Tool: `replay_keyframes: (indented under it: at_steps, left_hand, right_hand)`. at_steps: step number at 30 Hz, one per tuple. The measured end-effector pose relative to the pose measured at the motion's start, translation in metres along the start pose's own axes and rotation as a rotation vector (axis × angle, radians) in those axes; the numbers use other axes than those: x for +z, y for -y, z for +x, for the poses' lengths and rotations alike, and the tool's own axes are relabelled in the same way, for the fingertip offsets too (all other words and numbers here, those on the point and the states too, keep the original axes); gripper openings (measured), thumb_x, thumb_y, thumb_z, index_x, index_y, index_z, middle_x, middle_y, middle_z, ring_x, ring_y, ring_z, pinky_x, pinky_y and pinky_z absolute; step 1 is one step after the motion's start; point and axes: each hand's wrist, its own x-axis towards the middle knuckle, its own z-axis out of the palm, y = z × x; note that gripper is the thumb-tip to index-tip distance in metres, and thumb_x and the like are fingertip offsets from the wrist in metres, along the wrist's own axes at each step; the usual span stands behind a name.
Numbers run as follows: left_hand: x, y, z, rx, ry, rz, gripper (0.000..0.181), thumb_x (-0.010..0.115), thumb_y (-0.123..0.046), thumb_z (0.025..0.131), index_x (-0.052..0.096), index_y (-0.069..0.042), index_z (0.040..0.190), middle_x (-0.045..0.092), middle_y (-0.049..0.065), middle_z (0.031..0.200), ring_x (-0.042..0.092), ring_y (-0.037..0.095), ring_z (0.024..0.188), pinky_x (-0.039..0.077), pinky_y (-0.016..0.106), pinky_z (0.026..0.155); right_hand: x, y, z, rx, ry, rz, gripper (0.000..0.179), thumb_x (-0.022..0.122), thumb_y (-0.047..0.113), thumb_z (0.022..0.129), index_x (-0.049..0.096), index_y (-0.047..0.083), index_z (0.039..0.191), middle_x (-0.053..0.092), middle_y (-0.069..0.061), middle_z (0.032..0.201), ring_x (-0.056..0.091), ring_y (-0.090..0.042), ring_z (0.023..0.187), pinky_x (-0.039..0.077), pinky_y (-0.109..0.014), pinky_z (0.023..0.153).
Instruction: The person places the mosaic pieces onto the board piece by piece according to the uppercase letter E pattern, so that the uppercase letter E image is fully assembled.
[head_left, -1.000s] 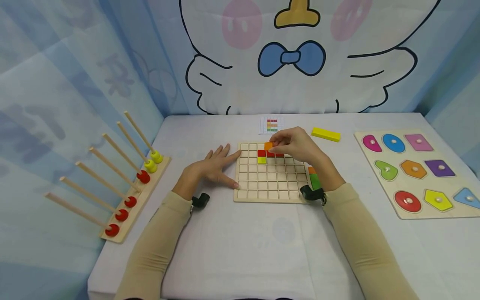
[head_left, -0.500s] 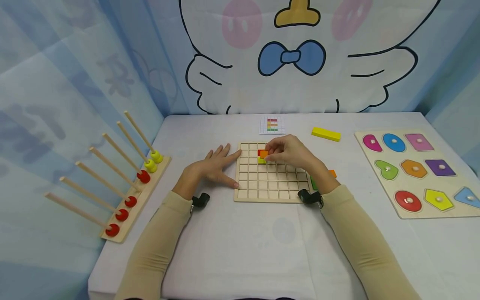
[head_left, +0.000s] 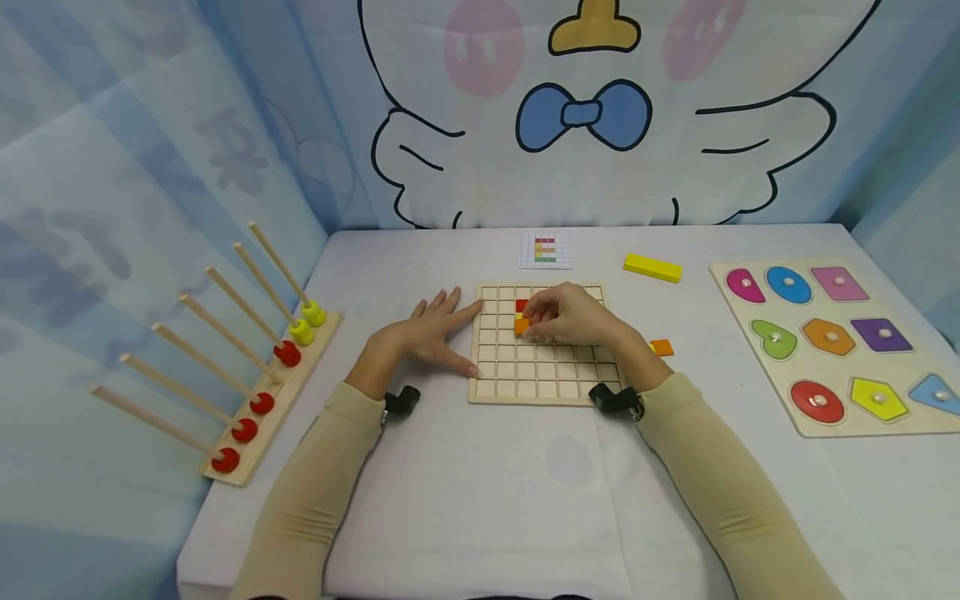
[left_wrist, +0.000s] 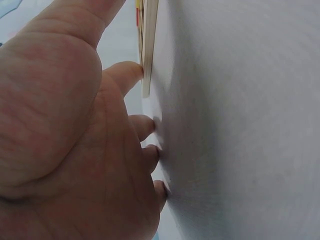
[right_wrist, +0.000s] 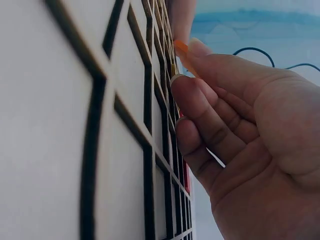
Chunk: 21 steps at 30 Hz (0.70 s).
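A wooden grid board [head_left: 543, 390] lies on the white table. My right hand [head_left: 573, 317] is over its upper middle, pinching an orange square tile [head_left: 521, 327] between thumb and fingers; the same tile [right_wrist: 183, 50] shows at the fingertips in the right wrist view. Just above it, a red tile [head_left: 521, 305] sits in the grid, with a sliver of yellow tile below. Other tiles behind the hand are mostly hidden. My left hand [head_left: 427, 337] lies spread at the board's left edge, its thumb and index fingertips touching the edge. In the left wrist view its fingertips rest on the cloth.
A small pattern card [head_left: 545, 250] lies behind the board, with a yellow bar [head_left: 652, 268] to its right. Orange tiles [head_left: 662, 347] lie beside my right wrist. At right is a shape puzzle board [head_left: 787, 387]; at left stands a peg rack [head_left: 247, 446] with red and yellow beads.
My right hand has moved the orange tile down and slightly left, from above the red row to below the red tile. My left hand has stayed in place.
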Motion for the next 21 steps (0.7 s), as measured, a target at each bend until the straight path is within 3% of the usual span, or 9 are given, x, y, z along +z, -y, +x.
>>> replay_keyframes:
  at_steps: [21]
  left_hand:
    - [-0.0024,-0.0034,-0.0019,-0.017,0.007,-0.010,0.125,0.078,-0.076,0.075,0.004,-0.035,0.168,-0.014,0.011,0.175,-0.016,0.032,0.162,-0.008,0.056,0.130]
  right_hand:
    - [-0.0018,0.0016,-0.0020,0.019,0.074,0.024,0.020,0.085,0.014,0.088,0.075,0.004,0.102,0.070,-0.006,0.086,0.062,-0.021,0.080,0.053,-0.023,0.071]
